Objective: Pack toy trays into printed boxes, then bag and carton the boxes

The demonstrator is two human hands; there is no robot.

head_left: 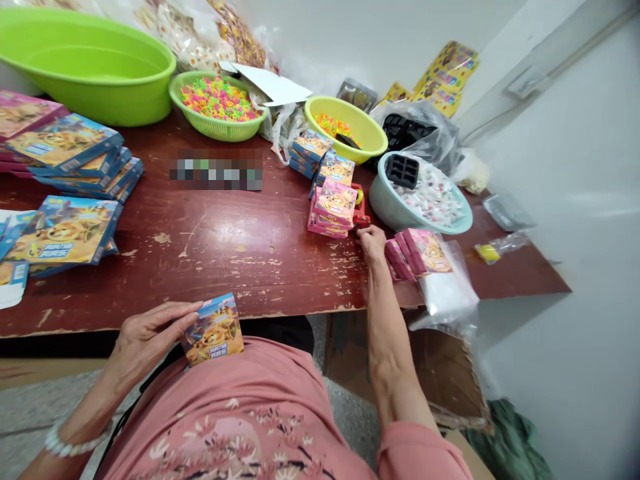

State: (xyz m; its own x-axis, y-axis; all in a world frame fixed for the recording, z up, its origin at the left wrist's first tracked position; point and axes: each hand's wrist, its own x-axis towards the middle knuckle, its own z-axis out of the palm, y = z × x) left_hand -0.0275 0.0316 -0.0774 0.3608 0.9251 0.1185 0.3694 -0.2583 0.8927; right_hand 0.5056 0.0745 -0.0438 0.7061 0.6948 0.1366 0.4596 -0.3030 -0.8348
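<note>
My left hand [163, 328] is closed on a small blue cardboard box [214, 331] with a cartoon animal picture, held upright against my shirt at the table's front edge. My right hand [373, 241] reaches far over the table, its fingers pinched together at the near end of a red tape dispenser [361, 208]. Whatever lies between those fingertips is too small to make out. Just left of the dispenser is a stack of pink boxes [335, 203], with blue boxes [334, 169] behind it. More pink boxes [420, 252] lean in a row right of my right hand.
Stacks of flat blue boxes [75, 230] fill the table's left side. Along the back stand a large green tub [100, 100], a green basket [220, 127] of colourful small pieces, a yellow bowl [345, 150] and a pale blue basin [385, 200] of wrapped packets. Clear plastic bags [450, 287] overhang the front edge.
</note>
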